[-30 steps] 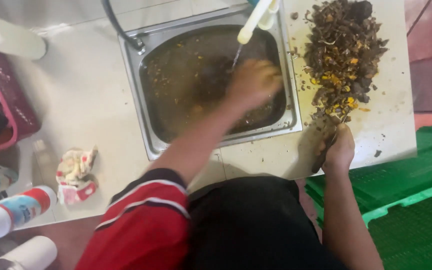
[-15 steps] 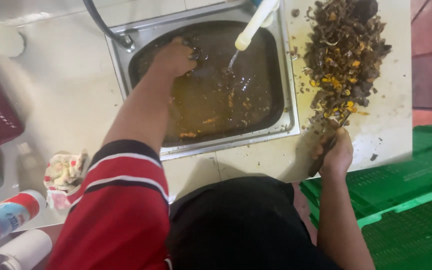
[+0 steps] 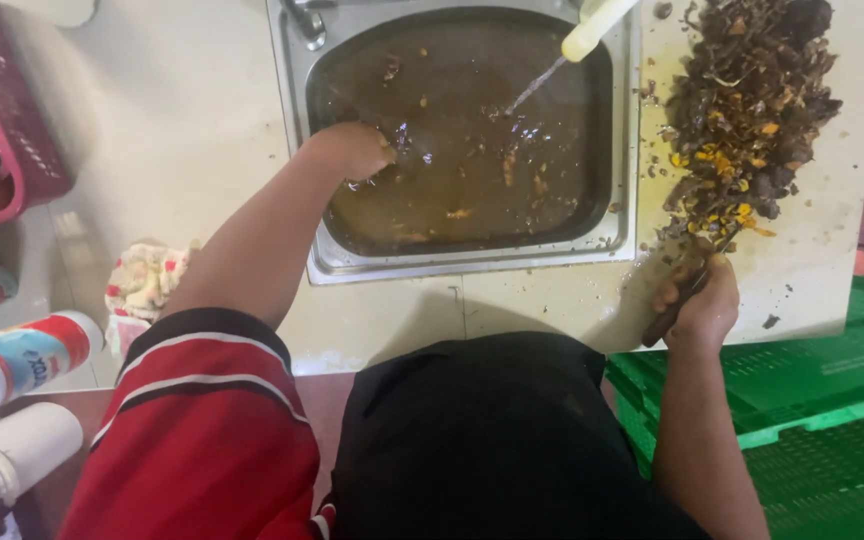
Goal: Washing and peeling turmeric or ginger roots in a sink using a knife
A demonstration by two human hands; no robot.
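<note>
My left hand (image 3: 352, 150) dips into the brown, murky water of a steel sink (image 3: 324, 262), near its left side; the fingers are under water and what they do is hidden. A pale tap spout (image 3: 592, 28) pours a thin stream into the sink. My right hand (image 3: 700, 300) rests on the white counter, closed around a dark-handled tool (image 3: 667, 315) at the lower edge of a big heap of dark food waste with yellow bits (image 3: 747, 110).
A green plastic crate (image 3: 812, 400) stands at the lower right. A crumpled cloth (image 3: 147, 280) lies on the counter left of the sink. A pink basket (image 3: 7, 130) and white bottles (image 3: 22, 355) stand at the left edge.
My left hand swept from the sink's right side to the far left, then drew back a little nearer within the water. The right hand stayed by the waste heap.
</note>
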